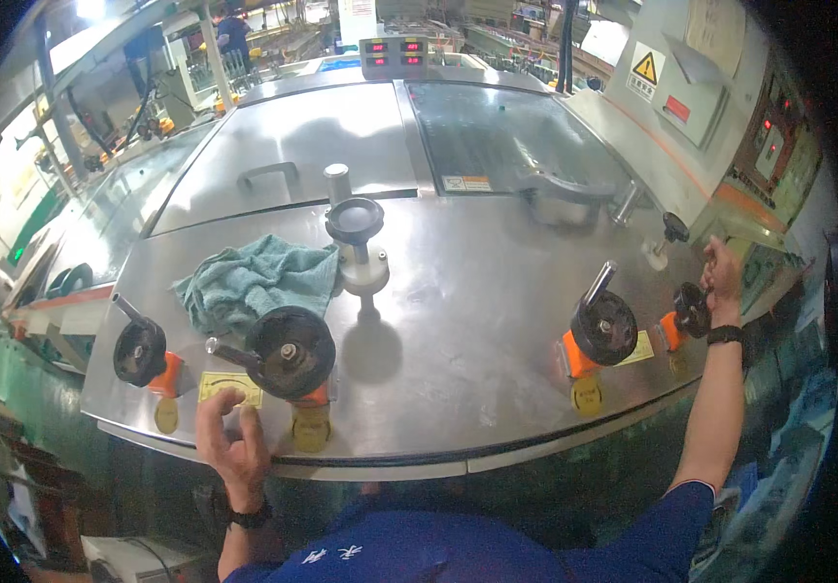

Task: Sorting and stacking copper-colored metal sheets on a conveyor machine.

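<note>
My left hand [232, 445] is over the front edge of a steel machine cover [458, 389]. Its fingers are loosely bent, with a gap between thumb and forefinger and nothing visible in them. Just above the fingertips is a yellow label [231, 388], beside a large black handwheel [290, 352] on an orange mount. My right hand [722, 277] is raised at the cover's right side, fingers curled together; what they hold, if anything, is hidden. Next to it are a small black handwheel [692, 309] and a green panel [769, 282] that looks like a circuit board.
A teal cloth [258, 282] lies crumpled behind the large handwheel. More handwheels stand at left [140, 352] and right [603, 328], with an upright crank [356, 223] at centre. Behind are a steel lid [292, 146] and a glass lid [506, 131]. A control cabinet [652, 126] rises at right.
</note>
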`<action>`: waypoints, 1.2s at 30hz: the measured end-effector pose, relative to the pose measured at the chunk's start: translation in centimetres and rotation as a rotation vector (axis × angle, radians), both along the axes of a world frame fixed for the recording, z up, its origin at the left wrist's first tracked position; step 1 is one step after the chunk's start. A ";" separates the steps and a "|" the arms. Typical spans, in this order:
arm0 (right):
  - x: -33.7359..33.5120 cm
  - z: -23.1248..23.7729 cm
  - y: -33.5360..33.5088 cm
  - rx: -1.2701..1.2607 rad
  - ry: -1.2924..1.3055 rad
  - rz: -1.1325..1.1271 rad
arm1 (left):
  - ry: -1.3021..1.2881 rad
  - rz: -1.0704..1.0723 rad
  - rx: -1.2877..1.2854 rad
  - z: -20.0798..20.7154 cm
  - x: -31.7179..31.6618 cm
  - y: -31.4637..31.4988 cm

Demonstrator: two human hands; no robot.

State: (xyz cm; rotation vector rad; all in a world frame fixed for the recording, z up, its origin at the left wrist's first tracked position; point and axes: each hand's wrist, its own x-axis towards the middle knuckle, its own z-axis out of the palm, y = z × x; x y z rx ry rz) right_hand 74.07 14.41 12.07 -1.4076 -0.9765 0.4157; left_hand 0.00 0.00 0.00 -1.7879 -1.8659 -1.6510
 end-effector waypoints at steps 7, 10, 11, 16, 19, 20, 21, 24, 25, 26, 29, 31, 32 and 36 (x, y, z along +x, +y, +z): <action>-0.6 -1.0 -0.3 0.011 -0.059 -0.033 | -0.041 0.069 0.023 0.2 0.5 0.0; -0.3 -1.1 -0.5 -0.021 -0.105 -0.032 | -0.027 0.083 0.015 0.2 0.5 0.1; -0.1 -1.1 -0.4 -0.034 -0.122 -0.030 | -0.022 0.087 0.011 0.2 0.5 0.1; -0.1 -1.4 0.5 -0.067 -0.121 -0.108 | 0.039 0.094 0.008 0.3 0.4 0.4; 1.2 -2.2 1.0 -0.036 -0.086 -0.151 | 0.013 0.107 0.001 0.5 0.5 0.5; 1.7 -2.4 1.3 -0.017 -0.059 -0.167 | -0.005 0.110 0.000 0.6 0.6 0.6; 2.1 -3.0 1.3 -0.052 -0.080 -0.164 | -0.015 0.115 -0.023 0.5 0.7 0.4; 4.7 -2.6 0.8 -0.094 -0.201 -0.174 | -0.071 0.145 -0.047 0.2 1.1 0.9; 3.9 -2.6 1.0 -0.126 -0.127 -0.122 | -0.067 0.152 -0.067 0.1 1.2 0.7; 3.4 -1.9 1.1 -0.157 -0.051 -0.076 | -0.173 0.176 -0.078 0.3 1.8 0.4; -0.5 0.2 2.4 -0.213 0.069 -0.022 | -0.053 0.145 -0.004 -1.3 0.8 0.2; -2.8 0.9 2.9 -0.275 0.030 0.122 | -0.042 0.175 -0.014 -0.6 1.8 0.3; -3.2 0.7 2.9 -0.295 0.013 0.194 | -0.072 0.179 -0.003 -0.7 2.1 0.3; -3.1 -1.7 2.8 -0.178 -0.369 0.311 | -0.124 0.172 -0.032 0.0 2.5 0.2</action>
